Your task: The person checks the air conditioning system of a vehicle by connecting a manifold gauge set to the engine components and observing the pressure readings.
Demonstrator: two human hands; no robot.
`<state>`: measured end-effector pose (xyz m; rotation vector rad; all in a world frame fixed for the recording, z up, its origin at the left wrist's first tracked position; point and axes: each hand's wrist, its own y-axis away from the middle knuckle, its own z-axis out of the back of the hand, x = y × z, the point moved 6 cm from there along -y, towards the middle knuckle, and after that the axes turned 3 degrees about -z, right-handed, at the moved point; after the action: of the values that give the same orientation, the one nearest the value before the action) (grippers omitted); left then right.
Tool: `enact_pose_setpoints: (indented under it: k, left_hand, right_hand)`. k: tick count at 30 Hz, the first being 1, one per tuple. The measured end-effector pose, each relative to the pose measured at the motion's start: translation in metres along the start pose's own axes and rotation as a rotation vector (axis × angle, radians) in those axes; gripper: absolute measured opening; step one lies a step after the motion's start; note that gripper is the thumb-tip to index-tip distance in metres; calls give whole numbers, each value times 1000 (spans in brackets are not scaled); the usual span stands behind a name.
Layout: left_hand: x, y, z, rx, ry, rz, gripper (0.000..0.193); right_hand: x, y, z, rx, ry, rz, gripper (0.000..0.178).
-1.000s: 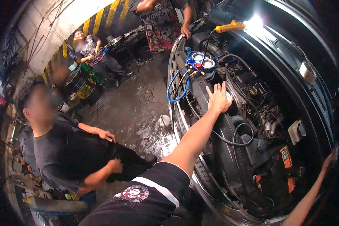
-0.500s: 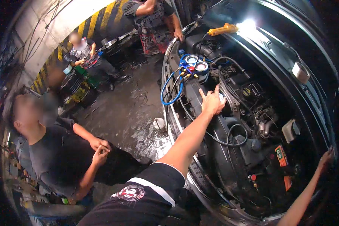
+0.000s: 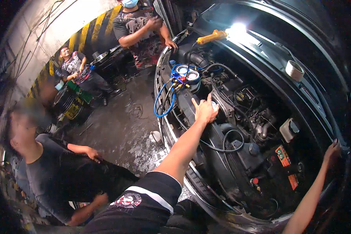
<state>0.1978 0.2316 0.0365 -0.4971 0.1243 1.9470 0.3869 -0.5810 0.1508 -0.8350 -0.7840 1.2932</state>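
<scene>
My left hand reaches over the front of an open engine bay. Its thumb and index finger are stretched out, while the other fingers curl at a small round pale-topped thing, mostly hidden by the hand. Just beyond it, a blue manifold gauge set with two dials and a blue hose lies on the front crossmember. On the far right, my right hand is closed against the dark edge of the car body; its fingertips are hard to make out.
A lit yellow work lamp lies at the far rim, and a roll of tape sits on the ledge. One person leans on the car; another stands at left, and a third sits behind. A white jug stands on the wet floor.
The view has shifted, so the car appears farther left and lower. My hands keep their places on the car. The person at left has parted their joined hands.
</scene>
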Motion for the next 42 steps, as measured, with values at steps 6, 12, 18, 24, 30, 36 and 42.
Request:
enact_pose_setpoints:
  k: [6, 12, 18, 24, 30, 36, 42]
  left_hand:
    - [2, -3, -4, -19, -25, -18, 84]
    - [2, -5, -7, -10, -42, -27, 84]
    - [2, -4, -6, -1, -54, 12, 85]
    - [4, -4, -8, -2, -87, 8, 87]
    - [6, -3, -8, -85, -15, -7, 87]
    - [3, -6, -7, -124, -25, -54, 83]
    - [6, -4, -8, -82, -45, -15, 83]
  right_hand:
    - [16, 5, 6, 35, 44, 102, 43]
    - [23, 7, 23, 32, -111, -71, 51]
    - [39, 11, 36, -111, 151, 195, 48]
    - [-5, 5, -15, -52, -226, 15, 47]
    - [-27, 7, -40, 18, -250, -62, 49]
    - [-12, 8, -17, -48, -40, 66, 49]
    - [-8, 7, -12, -18, -123, 16, 48]
